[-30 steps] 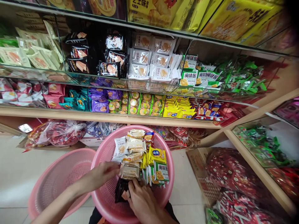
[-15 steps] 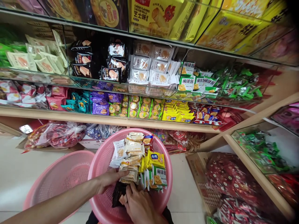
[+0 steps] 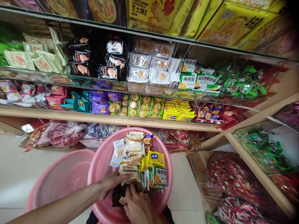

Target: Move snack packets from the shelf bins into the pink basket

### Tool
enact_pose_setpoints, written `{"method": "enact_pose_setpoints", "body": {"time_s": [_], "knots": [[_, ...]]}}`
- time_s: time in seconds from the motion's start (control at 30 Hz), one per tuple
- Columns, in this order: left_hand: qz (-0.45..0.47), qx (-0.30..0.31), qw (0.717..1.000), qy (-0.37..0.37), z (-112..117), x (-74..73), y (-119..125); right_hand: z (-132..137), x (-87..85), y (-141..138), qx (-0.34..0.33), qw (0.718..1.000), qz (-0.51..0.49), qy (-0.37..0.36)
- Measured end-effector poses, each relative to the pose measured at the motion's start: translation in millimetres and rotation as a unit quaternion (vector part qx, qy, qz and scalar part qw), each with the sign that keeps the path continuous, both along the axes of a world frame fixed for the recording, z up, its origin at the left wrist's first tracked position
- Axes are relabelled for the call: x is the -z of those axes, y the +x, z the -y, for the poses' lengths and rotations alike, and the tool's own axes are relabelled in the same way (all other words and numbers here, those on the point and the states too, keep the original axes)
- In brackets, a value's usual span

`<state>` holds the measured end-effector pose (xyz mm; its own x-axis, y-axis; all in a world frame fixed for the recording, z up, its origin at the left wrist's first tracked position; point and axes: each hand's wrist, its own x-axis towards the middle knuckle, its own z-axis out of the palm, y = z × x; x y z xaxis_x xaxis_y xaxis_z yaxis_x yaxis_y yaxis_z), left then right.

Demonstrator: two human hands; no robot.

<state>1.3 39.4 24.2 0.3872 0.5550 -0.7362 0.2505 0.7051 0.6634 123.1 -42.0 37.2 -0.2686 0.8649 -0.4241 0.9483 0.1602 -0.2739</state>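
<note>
Both my hands are inside a round pink plastic basket (image 3: 102,155) at the bottom middle. The basket holds several small snack packets: white ones (image 3: 130,147), yellow ones (image 3: 156,158) and a green-and-white one (image 3: 160,176). My left hand (image 3: 113,183) reaches in from the left, its fingers lying on a pale packet (image 3: 133,177). My right hand (image 3: 137,207) comes up from below with its fingers closed on a dark brown packet (image 3: 116,194) near the basket's front wall.
A second pink basket (image 3: 63,180) stands to the left on the pale floor. Shelves of packaged snacks (image 3: 144,68) fill the wall ahead behind glass fronts. Bags of sweets (image 3: 58,132) lie under the lowest shelf. A wooden display with red packets (image 3: 233,183) runs along the right.
My left hand has slid further right onto the pale packet. My right hand has shifted slightly down and left on the dark packet. The view has dipped a little.
</note>
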Motion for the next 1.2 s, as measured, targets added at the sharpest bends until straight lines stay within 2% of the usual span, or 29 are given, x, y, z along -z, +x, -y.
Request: {"method": "enact_pose_setpoints", "body": {"time_s": [0.1, 0.4, 0.5, 0.63, 0.77, 0.9, 1.03, 1.1, 1.2], "knots": [[0.023, 0.01, 0.999, -0.038, 3.7, -2.2, 2.7, -0.2, -0.3, 0.7, -0.001, 1.0, 0.0, 0.002], [-0.03, -0.022, 0.998, -0.057, 1.7, -5.2, 10.6, 0.5, 4.2, -0.9, -0.007, 1.0, 0.009, -0.007], [-0.023, -0.035, 0.998, -0.046, 1.9, -1.2, 10.7, 0.2, 7.3, -1.0, -0.001, 1.0, -0.001, -0.003], [0.007, -0.016, 1.0, -0.011, 5.1, 3.6, 7.6, 0.5, 10.5, -0.3, 0.0, 1.0, -0.005, 0.011], [-0.004, -0.007, 0.999, 0.037, 8.8, 4.2, 3.2, 3.4, 14.5, -1.2, -0.001, 1.0, -0.003, 0.021], [-0.009, -0.011, 0.999, 0.052, 9.8, 1.1, 0.4, 8.2, 27.1, -3.9, 0.003, 0.999, -0.001, 0.044], [0.0, -0.042, 0.999, 0.021, 7.0, -5.1, -0.5, 10.9, 41.5, -5.8, 0.016, 0.998, -0.005, 0.058], [0.013, -0.052, 0.999, 0.003, 5.1, -8.7, -1.3, 10.5, 43.4, -6.0, 0.016, 0.998, -0.007, 0.056], [0.007, -0.051, 0.999, -0.004, 3.1, -14.2, -3.0, 8.2, 36.7, -5.2, 0.012, 0.999, -0.003, 0.043]]}}
